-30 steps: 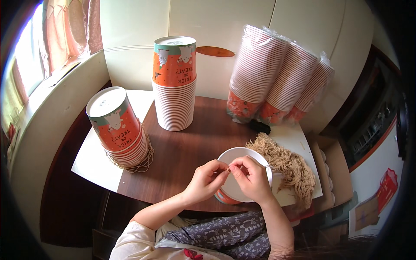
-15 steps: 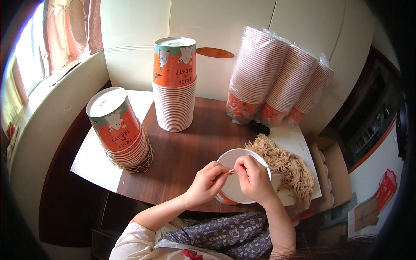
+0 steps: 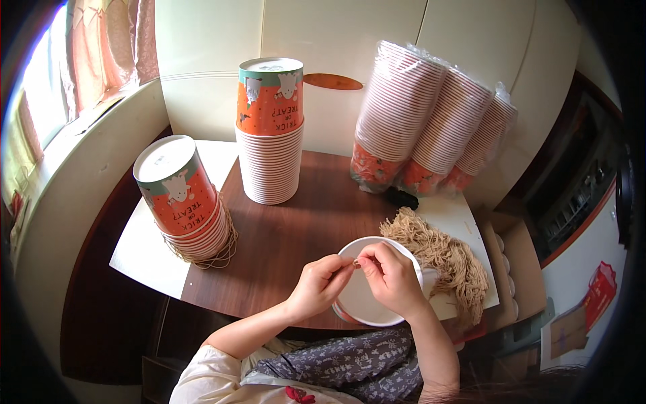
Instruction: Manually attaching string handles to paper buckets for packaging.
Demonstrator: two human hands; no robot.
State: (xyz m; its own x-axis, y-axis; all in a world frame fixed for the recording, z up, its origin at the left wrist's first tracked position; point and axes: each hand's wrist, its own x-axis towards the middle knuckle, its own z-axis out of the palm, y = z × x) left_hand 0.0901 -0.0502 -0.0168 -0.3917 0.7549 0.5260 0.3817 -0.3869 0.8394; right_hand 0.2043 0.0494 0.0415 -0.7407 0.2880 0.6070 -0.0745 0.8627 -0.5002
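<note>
A white-lined paper bucket (image 3: 367,301) with an orange outside stands, mouth up, at the table's near edge. Over its mouth my left hand (image 3: 319,286) and my right hand (image 3: 391,277) meet, fingertips pinched together. Between them shows a short bit of tan cord (image 3: 356,263), mostly hidden by the fingers. Just right of the bucket lies a loose bundle of tan cords (image 3: 447,262). At the left, a short stack of upside-down orange buckets (image 3: 180,195) has cord loops (image 3: 225,246) round its base.
A tall stack of upturned buckets (image 3: 270,161) stands at the back centre. Several plastic-wrapped bucket stacks (image 3: 404,108) are at the back right, with a small black thing (image 3: 402,198) before them. An open cardboard box (image 3: 521,262) sits beyond the table's right edge.
The bucket has shifted slightly toward me, its mouth a little lower in view. My hands stay pinched together over it, with their fingertips a touch closer together.
</note>
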